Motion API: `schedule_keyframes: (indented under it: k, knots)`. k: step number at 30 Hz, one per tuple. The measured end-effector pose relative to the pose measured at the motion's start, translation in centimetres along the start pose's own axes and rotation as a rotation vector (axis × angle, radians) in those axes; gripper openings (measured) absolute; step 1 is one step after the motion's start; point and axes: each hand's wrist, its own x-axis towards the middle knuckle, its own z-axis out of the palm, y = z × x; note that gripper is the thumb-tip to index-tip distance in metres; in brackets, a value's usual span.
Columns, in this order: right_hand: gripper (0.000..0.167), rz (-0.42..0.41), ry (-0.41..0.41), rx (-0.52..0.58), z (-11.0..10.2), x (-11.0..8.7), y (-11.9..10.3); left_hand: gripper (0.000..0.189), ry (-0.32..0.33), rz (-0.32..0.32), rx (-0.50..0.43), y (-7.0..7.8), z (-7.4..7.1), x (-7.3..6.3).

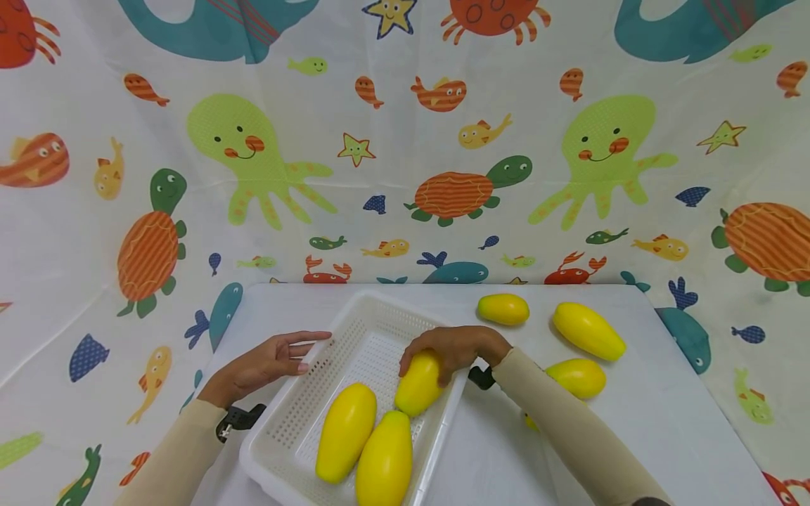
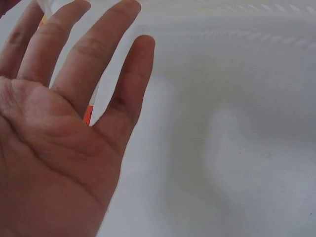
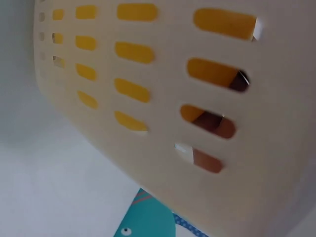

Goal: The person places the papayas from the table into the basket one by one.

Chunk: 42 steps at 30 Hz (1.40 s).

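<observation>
A white plastic basket (image 1: 373,350) with slotted walls sits at an angle on the table. Inside it my right hand (image 1: 457,346) reaches over the right wall and grips a yellow papaya (image 1: 418,388) from above. Two more papayas, one on the left (image 1: 346,432) and one nearer me (image 1: 384,464), lie side by side in the basket's near half. My left hand (image 1: 272,362) has its fingers extended, tips right at the basket's left rim, palm bare in the left wrist view. Through the slots of the basket wall (image 3: 168,64), the right wrist view shows yellow fruit and bits of fingers.
Right of the basket on the white table (image 1: 487,457) lie a small papaya (image 1: 503,309), a large one (image 1: 588,332) and another (image 1: 577,378) partly behind my right forearm. A yellow bit (image 1: 530,422) peeks out below that sleeve. A sea-animal curtain (image 1: 392,197) hangs behind the table.
</observation>
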Motion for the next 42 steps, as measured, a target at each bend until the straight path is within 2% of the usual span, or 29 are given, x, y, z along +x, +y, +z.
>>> schedule_keyframes:
  k: [5,9,13,16,19,24,34,42]
  knots:
    - [0.056,-0.049,0.036,0.081,-0.3,-0.2,0.3,0.067,0.011,-0.003,0.003,-0.1,0.0,0.1]
    - [0.059,-0.125,0.050,0.137,-0.5,-0.6,0.5,0.067,0.014,-0.006,0.009,-0.1,0.0,0.1]
    - [0.060,-0.205,0.084,0.123,-0.9,-1.4,0.5,0.067,0.017,-0.018,0.002,-0.1,-0.1,0.1]
    - [0.062,-0.232,0.135,0.110,-1.2,-2.4,0.4,0.066,0.008,-0.007,0.001,-0.1,-0.1,0.0]
    - [0.062,-0.242,0.179,0.111,-1.5,-3.4,0.3,0.066,-0.008,0.012,0.004,-0.1,-0.1,-0.1]
    - [0.061,-0.233,0.219,0.133,-1.6,-5.0,0.0,0.066,-0.007,0.010,-0.001,-0.1,-0.1,-0.2]
    - [0.065,-0.262,0.312,0.117,-0.6,-8.1,0.5,0.067,0.004,0.004,0.000,-0.2,0.3,-0.3]
    - [0.066,-0.196,0.386,0.103,0.8,-11.1,0.7,0.065,0.018,0.003,0.000,-0.5,0.7,-0.5]
